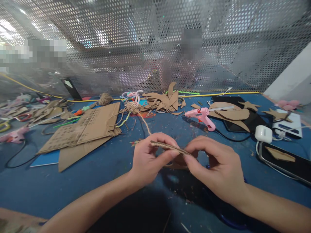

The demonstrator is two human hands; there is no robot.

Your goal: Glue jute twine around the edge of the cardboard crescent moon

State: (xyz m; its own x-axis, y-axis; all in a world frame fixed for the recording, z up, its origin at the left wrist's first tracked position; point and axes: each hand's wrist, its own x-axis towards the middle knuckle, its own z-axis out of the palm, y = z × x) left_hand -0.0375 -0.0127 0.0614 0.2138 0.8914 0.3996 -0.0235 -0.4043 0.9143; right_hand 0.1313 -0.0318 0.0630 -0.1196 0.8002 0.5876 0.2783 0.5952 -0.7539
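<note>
My left hand [155, 155] pinches a thin brown cardboard piece [165, 146], seen nearly edge-on, between thumb and fingers. At its right end, the thumb and forefinger of my right hand [216, 165] are closed on the same piece. A strand of jute twine [145, 122] runs from a loose tangle of twine [132, 106] to behind my left fingers; whether it joins the piece is hidden. Just beyond my right hand lies a pink glue gun [200, 117] with a black cord.
Large cardboard sheets [85, 126] lie at left, beside another pink glue gun [15, 134] and scissors [23, 117]. Cardboard scraps [162, 100] and a twine ball [105, 99] sit near the perforated metal screen [145, 48]. At right are a white earbud case [263, 134] and a phone [286, 161].
</note>
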